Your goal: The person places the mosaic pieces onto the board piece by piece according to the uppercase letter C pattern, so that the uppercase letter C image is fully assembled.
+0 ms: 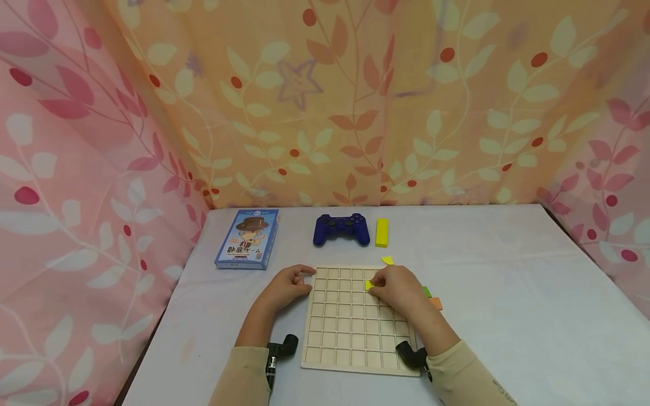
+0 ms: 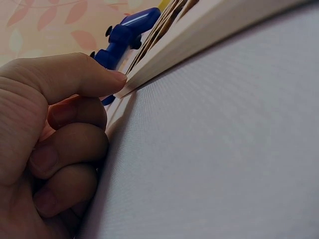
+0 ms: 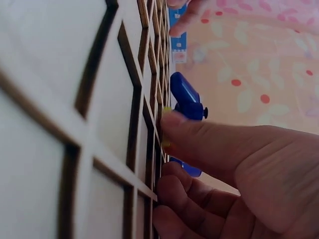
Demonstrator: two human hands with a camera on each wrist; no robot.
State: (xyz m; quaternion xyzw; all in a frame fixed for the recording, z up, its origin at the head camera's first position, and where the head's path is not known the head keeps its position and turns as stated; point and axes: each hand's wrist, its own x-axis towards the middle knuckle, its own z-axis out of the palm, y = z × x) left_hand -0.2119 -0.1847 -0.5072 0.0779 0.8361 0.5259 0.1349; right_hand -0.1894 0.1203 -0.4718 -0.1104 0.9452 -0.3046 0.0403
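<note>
A pale wooden grid board (image 1: 343, 341) lies flat on the white table. My right hand (image 1: 398, 288) pinches a small yellow square piece (image 1: 369, 285) over a cell in the board's upper part. In the right wrist view only a yellow sliver (image 3: 166, 145) of it shows by the thumb. My left hand (image 1: 286, 288) rests by the board's upper left corner. In the left wrist view one extended digit touches the wooden edge (image 2: 130, 85), while the other fingers (image 2: 72, 149) curl loosely and hold nothing.
Another yellow piece (image 1: 388, 260) lies just past the board's far edge. Green (image 1: 427, 291) and orange (image 1: 436, 304) pieces show partly beyond my right wrist. Further back are a blue game box (image 1: 247, 239), a blue game controller (image 1: 341, 229) and a yellow block (image 1: 382, 233).
</note>
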